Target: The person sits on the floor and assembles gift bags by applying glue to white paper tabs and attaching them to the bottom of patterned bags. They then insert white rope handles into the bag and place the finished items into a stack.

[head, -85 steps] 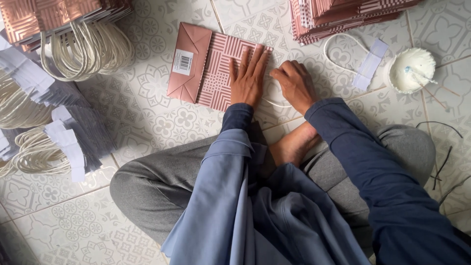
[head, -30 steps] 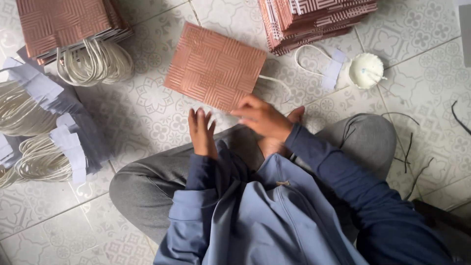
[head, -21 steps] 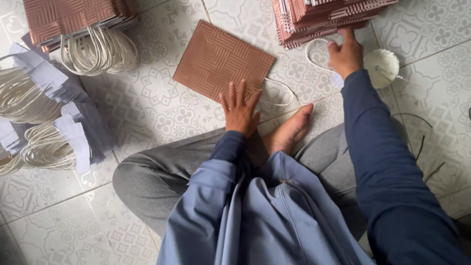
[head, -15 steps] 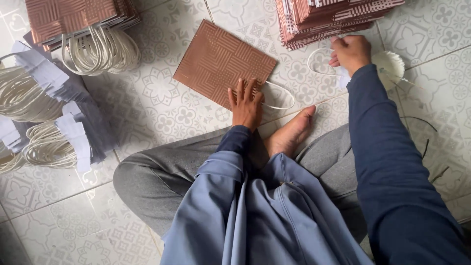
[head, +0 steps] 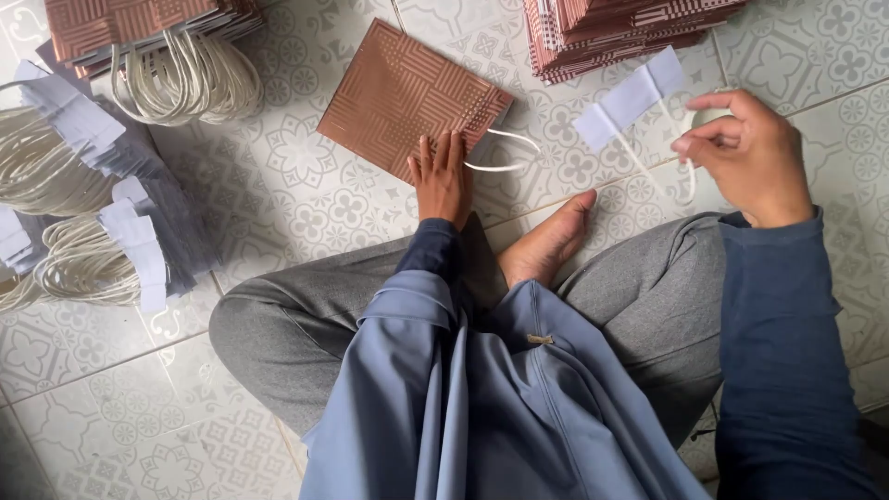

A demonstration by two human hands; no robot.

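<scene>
A flat brown patterned paper bag [head: 407, 93] lies on the tiled floor ahead of my crossed legs, a white cord handle [head: 505, 153] sticking out of its right edge. My left hand [head: 442, 176] rests flat on the bag's near edge, fingers together. My right hand [head: 750, 153] is raised at the right and pinches a loose white cord handle with a white paper strip [head: 630, 97] hanging from it. A small white container [head: 708, 116] sits mostly hidden behind that hand.
A stack of folded brown bags [head: 611, 28] lies at the top right. Finished bags with cord handles [head: 176, 79] are stacked at the top left. Piles of white cord handles with paper strips [head: 83, 213] cover the left. My bare foot [head: 546, 245] rests by the bag.
The bag was turned over to its plain patterned side. My right hand reached to the right, picked up a cord handle with its strip, and lifted it toward me. My left hand stayed on the bag.
</scene>
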